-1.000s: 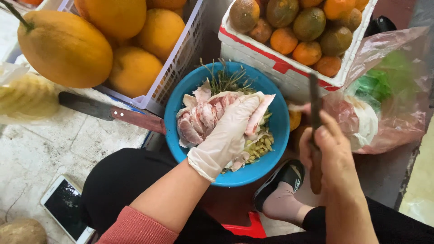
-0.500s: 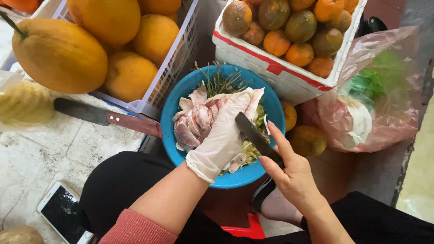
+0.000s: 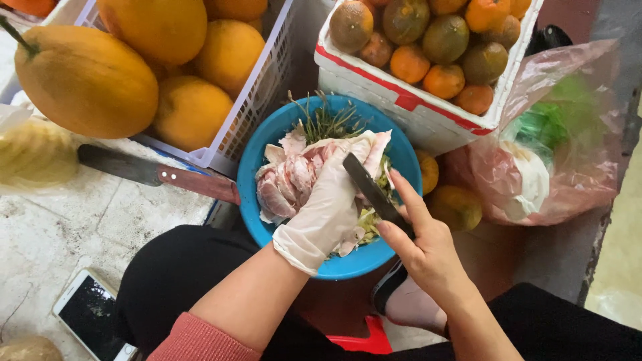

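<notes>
My left hand (image 3: 328,207) wears a thin white glove and grips a peeled pink pomelo (image 3: 287,184) over a blue bowl (image 3: 257,157) on my lap. The fruit's pale skin is folded back around the glove. My right hand (image 3: 421,244) is bare and holds a small dark knife (image 3: 371,190), its blade laid against the gloved fingers and the fruit's peel. Green stalks and pale peel scraps lie in the bowl.
A white basket (image 3: 257,100) of large yellow pomelos stands at upper left, a white foam box (image 3: 414,113) of oranges at upper right. A long knife with a reddish handle (image 3: 160,174) lies beside the bowl. A phone (image 3: 90,311) lies lower left, a pink plastic bag (image 3: 555,140) at right.
My right hand has brought the small knife from the right side in over the bowl, up against the fruit in my gloved hand. The left hand has stayed on the fruit.
</notes>
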